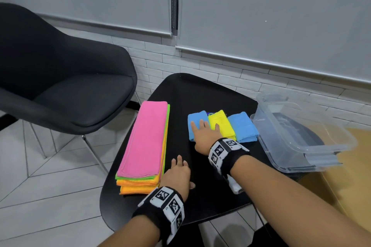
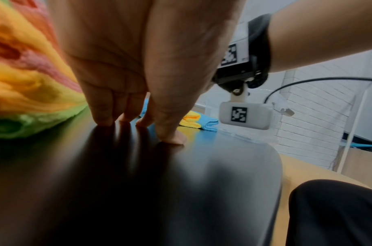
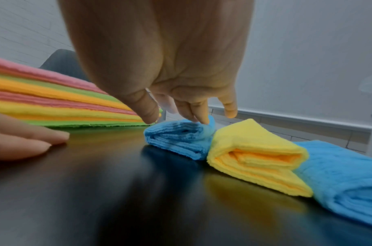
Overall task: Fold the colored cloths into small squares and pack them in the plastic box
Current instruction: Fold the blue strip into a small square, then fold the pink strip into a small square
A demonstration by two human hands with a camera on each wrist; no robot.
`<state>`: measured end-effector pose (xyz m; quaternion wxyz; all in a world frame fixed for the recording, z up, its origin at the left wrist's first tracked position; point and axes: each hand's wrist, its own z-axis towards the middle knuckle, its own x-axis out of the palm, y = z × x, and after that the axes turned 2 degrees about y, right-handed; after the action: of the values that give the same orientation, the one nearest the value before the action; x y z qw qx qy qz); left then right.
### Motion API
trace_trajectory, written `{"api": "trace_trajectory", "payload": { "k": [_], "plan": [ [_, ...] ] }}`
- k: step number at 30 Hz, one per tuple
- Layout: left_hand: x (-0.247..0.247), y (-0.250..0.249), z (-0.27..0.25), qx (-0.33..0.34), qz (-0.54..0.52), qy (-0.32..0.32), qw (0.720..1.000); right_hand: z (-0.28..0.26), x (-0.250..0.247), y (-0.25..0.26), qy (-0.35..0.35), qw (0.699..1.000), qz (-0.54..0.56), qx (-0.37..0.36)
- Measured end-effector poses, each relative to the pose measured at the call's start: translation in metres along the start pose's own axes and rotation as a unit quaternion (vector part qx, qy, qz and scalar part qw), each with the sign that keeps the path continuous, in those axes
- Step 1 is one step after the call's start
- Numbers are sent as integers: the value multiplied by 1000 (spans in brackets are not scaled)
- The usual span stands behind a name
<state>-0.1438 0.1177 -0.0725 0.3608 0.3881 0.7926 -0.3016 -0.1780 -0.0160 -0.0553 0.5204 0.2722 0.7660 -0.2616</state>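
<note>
The right hand lay with fingers spread flat on the left folded blue cloth square, likely pressing its creases; the clear plastic box waited at three o'clock, while the left hand rested, fingers straight, on the black counter

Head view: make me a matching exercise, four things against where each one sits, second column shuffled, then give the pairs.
Things
1. pink cloth
2. yellow cloth
3. plastic box
4. left hand

Places
A. between two folded blue cloths
B. fingertips on the bare black table, beside the stack
C. top of the tall stack on the table's left side
D. at the table's right edge, nothing inside it

Pairs: 1-C, 2-A, 3-D, 4-B
</note>
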Motion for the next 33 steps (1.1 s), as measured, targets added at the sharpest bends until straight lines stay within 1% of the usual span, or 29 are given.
{"api": "trace_trajectory", "payload": {
  "k": [5,11,12,14,16,17,18,20,22,25,28,31,33],
  "plan": [
    [1,0,-1,-1,-18,-15,1000,-26,-5,-10,19,999,21,-44],
    [5,0,-16,24,4,-36,999,-55,-9,-12,26,997,12,-74],
    [5,-1,-22,40,1,-53,998,-59,-11,-12,23,997,15,-77],
    [3,-2,-35,91,-9,-119,989,-65,-15,-11,7,995,39,-88],
    [-6,3,-50,134,-36,-190,972,-70,-18,-6,-23,990,110,-91],
    [-13,9,-56,145,-49,-218,964,-73,-19,-3,-43,983,149,-95],
    [-21,19,-60,143,-56,-237,959,-75,-19,3,-63,976,181,-105],
    [-36,43,-66,105,-69,-258,958,-80,-19,17,-83,962,226,-127],
    [-45,72,-69,64,-77,-258,961,-85,-17,34,-76,950,261,-153],
    [-44,105,-74,63,-50,-223,971,-90,-11,57,-69,939,276,-193],
    [-37,124,-77,62,-42,-208,975,-93,-6,71,-94,944,234,-214],
    [-33,134,-80,59,-59,-219,972,-94,-4,78,-123,948,183,-228],
    [-32,138,-81,63,-68,-224,970,-92,-2,81,-131,948,174,-233]
  ]
}}
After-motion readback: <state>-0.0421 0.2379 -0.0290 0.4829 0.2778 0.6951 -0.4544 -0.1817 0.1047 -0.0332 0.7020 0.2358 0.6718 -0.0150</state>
